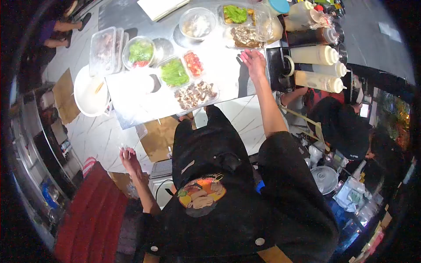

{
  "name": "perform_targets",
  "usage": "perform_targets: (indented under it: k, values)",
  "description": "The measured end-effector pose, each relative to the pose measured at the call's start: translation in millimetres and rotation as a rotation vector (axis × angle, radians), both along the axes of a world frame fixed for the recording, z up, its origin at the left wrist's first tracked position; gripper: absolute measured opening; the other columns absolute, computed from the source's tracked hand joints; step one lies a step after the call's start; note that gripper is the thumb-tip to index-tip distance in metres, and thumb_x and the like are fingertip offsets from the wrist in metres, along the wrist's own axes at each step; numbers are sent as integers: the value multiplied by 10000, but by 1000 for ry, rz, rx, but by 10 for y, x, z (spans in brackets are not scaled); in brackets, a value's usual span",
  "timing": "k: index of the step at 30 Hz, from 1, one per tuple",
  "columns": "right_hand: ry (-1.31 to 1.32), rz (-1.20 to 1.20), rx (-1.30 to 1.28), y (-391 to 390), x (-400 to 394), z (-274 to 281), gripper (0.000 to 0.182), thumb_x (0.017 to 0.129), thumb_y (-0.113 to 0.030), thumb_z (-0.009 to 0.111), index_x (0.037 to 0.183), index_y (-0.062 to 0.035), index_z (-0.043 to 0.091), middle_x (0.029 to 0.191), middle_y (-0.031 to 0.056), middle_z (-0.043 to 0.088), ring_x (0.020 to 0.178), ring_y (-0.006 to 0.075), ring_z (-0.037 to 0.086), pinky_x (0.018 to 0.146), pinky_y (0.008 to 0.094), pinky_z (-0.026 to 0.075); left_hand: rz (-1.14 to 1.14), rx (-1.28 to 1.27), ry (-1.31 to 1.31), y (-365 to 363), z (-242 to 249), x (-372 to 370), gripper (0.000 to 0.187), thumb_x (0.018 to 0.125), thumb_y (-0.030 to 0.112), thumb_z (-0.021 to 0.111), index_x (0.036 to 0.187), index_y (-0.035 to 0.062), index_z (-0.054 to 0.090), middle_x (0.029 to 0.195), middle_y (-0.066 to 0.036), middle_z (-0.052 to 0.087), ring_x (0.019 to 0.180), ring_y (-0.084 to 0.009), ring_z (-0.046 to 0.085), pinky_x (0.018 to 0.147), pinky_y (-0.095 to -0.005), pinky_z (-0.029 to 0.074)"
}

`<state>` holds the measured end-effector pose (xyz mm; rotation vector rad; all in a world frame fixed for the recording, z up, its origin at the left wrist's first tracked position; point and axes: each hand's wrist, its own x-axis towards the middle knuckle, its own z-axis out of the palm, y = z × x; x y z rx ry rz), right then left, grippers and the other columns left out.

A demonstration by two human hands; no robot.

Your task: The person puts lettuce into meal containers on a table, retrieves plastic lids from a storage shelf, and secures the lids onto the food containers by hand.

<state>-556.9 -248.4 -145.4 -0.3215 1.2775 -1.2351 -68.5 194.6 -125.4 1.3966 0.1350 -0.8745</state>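
My right hand [254, 64] is over the right part of the bright metal table [237, 83], fingers apart and nothing seen in them. It is just below a clear clamshell box [246, 38] of lettuce and chopped brown food. My left hand [129, 160] hangs beside the table's lower left, its fingers loosely bent and parted, holding nothing that I can make out. Between the hands, the table bears trays of shredded lettuce [174, 72], diced red pieces [193, 64] and chopped brown-and-white food [196, 95].
Sauce bottles [313, 55] lie in a row at right, past a black holder [276, 68]. A round lettuce tub [139, 52], stacked clear containers [103, 51] and a white bucket [91, 92] are at left. A person in black [340, 127] is at far right; another's legs show top left.
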Motion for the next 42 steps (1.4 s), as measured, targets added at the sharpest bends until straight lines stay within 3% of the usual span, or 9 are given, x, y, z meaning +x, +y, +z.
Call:
perform_targets:
  k: [3, 6, 17, 25, 31, 33, 34, 39, 42]
  values:
    - [-33, -75, -13, -15, 32, -11, 317, 954, -38, 545, 1195, -69, 341, 1026, 196, 592, 945, 352, 649, 862, 478, 585, 91, 54, -20, 129, 177, 37, 296, 970, 88, 548, 1252, 71, 460, 915, -96, 549, 834, -200, 541, 775, -307, 487]
    - [-110, -20, -83, -39, 9, -126, 369, 947, -13, 539, 1224, -105, 313, 990, 185, 594, 940, 351, 646, 880, 482, 576, 20, -58, -38, 224, 281, 182, 304, 970, 93, 552, 1263, 72, 471, 946, -96, 561, 840, -189, 560, 739, -284, 504]
    - [107, -98, -49, -17, 129, -14, 343, 869, 6, 585, 1112, -54, 350, 876, 151, 605, 755, 255, 666, 708, 361, 604, -8, -126, -118, -66, 857, 161, 339, 964, 121, 581, 1282, 51, 485, 973, -62, 560, 844, -147, 559, 768, -268, 501]
    - [79, -35, -42, 977, 166, 27, 268, 901, -18, 571, 1093, -50, 386, 908, 140, 598, 814, 230, 658, 773, 372, 596, -25, -93, -306, -590, 1454, -143, 345, 953, 146, 604, 1270, 64, 494, 950, -31, 566, 867, -108, 547, 740, -242, 458]
    - [20, -21, 93, 1701, 191, 188, 303, 916, -53, 591, 1138, -52, 384, 960, 142, 600, 903, 249, 655, 858, 393, 579, -226, -12, -127, -1157, 1619, -861, 391, 937, 140, 599, 1299, 86, 461, 913, -27, 584, 806, -109, 537, 728, -254, 445]
    - [50, -8, 167, 1789, 122, 261, 376, 927, -91, 607, 1225, -56, 379, 998, 145, 601, 936, 261, 651, 890, 399, 565, -397, -42, -7, -1292, 1485, -1122, 389, 927, 89, 600, 1289, 82, 457, 816, -1, 576, 722, -110, 543, 686, -252, 467]
    - [45, 2, 198, 1850, 57, 316, 400, 929, -99, 611, 1248, -56, 374, 1008, 150, 602, 940, 262, 650, 895, 400, 562, -350, 47, 59, -1447, 1567, -1351, 382, 914, 85, 624, 1267, 75, 476, 782, 1, 572, 689, -121, 558, 661, -262, 497]
    - [131, 120, 227, 2213, -249, 755, 412, 975, -288, 583, 1278, -84, 393, 1116, 141, 607, 1008, 259, 633, 901, 410, 541, -624, -45, 259, -1682, 1293, -1964, 340, 942, 127, 616, 1258, 70, 504, 858, -57, 636, 771, -159, 632, 668, -306, 552]
    - [-138, 211, 104, 2261, -189, 1314, 584, 999, -468, 472, 1435, -112, 316, 1227, 102, 550, 1123, 264, 562, 998, 433, 454, -754, 13, 381, -1884, 1233, -2268, 323, 950, 111, 598, 1258, 52, 519, 890, -72, 649, 798, -162, 646, 707, -307, 560]
